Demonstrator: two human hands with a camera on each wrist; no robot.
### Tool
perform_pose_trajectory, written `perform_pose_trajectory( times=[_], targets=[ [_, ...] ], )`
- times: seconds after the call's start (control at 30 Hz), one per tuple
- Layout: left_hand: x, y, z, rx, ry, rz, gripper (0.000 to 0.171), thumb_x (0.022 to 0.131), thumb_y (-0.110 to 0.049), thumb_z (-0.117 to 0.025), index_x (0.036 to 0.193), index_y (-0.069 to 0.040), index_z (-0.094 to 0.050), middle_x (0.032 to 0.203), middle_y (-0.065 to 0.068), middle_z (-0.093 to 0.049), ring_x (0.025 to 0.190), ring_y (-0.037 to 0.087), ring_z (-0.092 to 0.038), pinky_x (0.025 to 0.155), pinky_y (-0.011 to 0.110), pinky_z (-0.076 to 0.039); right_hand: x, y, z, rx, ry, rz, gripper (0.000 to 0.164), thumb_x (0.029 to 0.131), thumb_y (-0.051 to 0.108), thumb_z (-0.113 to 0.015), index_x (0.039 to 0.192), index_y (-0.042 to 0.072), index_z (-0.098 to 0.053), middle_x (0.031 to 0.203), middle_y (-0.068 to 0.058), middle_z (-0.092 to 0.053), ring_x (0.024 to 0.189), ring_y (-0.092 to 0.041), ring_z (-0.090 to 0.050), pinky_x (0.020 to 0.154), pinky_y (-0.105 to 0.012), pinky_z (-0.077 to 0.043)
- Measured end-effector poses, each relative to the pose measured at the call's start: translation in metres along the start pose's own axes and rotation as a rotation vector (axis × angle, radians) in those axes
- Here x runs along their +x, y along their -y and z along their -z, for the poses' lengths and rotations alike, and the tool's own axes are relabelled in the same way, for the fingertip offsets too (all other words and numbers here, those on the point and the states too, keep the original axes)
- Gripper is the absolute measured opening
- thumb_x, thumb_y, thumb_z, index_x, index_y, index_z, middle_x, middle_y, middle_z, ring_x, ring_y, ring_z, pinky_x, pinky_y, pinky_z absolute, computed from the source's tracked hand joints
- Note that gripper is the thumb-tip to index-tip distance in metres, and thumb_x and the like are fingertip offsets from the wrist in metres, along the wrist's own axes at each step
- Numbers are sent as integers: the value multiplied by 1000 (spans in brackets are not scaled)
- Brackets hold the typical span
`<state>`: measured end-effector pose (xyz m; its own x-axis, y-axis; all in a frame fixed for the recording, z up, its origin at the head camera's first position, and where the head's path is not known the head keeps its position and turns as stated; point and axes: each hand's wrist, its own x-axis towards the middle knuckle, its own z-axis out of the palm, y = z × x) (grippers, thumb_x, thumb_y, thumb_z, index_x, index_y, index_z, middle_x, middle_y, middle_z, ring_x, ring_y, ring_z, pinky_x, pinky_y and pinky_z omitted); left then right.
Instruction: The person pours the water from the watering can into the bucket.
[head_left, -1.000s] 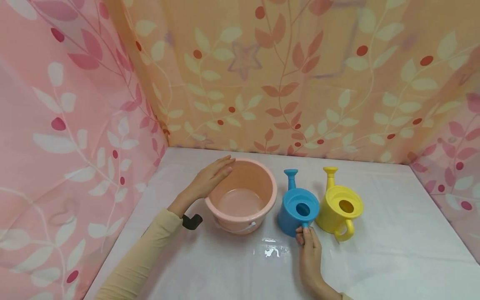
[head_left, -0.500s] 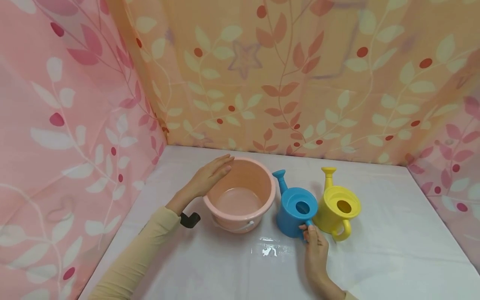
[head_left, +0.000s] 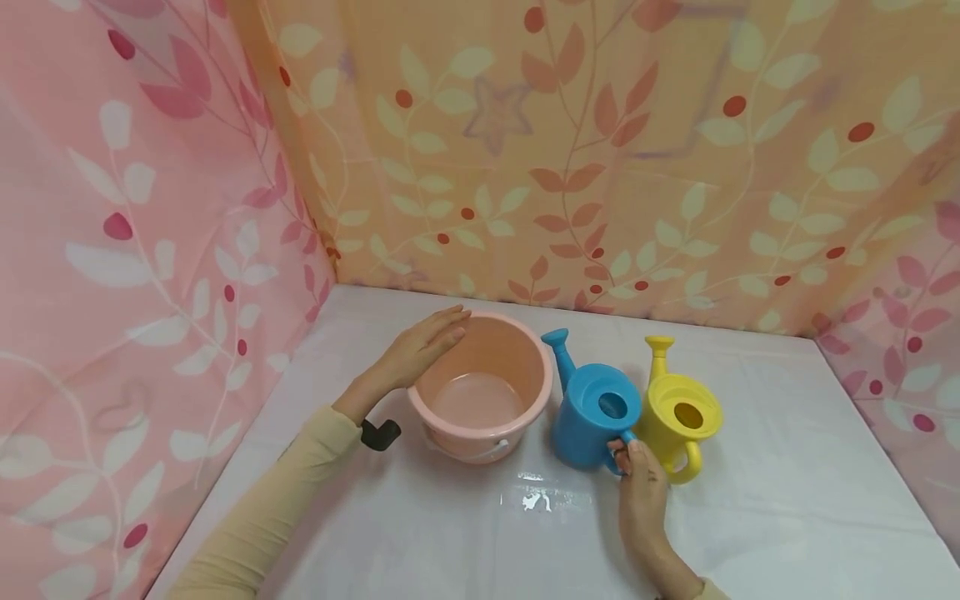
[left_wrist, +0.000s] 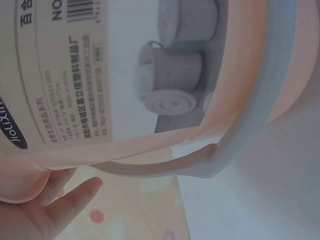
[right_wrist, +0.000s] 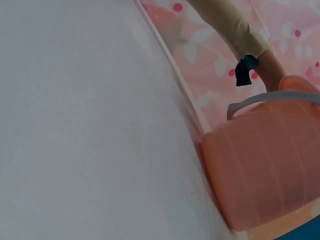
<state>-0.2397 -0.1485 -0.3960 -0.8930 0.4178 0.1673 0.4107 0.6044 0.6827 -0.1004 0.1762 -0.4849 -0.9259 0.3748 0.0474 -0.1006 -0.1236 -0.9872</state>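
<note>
A pink bucket (head_left: 474, 429) stands on the white table, its thin bail handle hanging at the front. My left hand (head_left: 414, 354) rests on its left rim with fingers extended. In the left wrist view, a printed label (left_wrist: 75, 90) covers part of the bucket's outer wall, near the fingers (left_wrist: 75, 202). My right hand (head_left: 643, 500) grips the handle of a blue watering can (head_left: 581, 425) just right of the bucket. The can's spout points away and leans left toward the bucket's rim. Only a blue corner of the can (right_wrist: 307, 232) shows in the right wrist view.
Close on the right of the blue can stands a yellow watering can (head_left: 663, 429), handle toward me. A shiny wet-looking patch (head_left: 536, 500) lies on the table before the bucket. Patterned cloth walls (head_left: 570, 150) enclose the back and sides. A black wrist-camera piece (head_left: 381, 435) sticks out below my left wrist.
The blue can has turned so its spout swung left toward the bucket, and its body now looks slightly tilted. My right hand has shifted right with the handle. My left hand stays on the rim.
</note>
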Motion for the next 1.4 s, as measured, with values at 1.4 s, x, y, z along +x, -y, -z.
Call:
perform_pose_trajectory(
  times=[1.4],
  targets=[
    [0,1,0,-12,2,17,53,93,-61,-33,140,-39,-37,150,-10,-29,138,21,-27,108,53,-26,7,68,14,131,181,230,21,97,1,-43,84,-7,-58,63,-2,-40,62,-14,-37,58,-21,-35]
  ],
)
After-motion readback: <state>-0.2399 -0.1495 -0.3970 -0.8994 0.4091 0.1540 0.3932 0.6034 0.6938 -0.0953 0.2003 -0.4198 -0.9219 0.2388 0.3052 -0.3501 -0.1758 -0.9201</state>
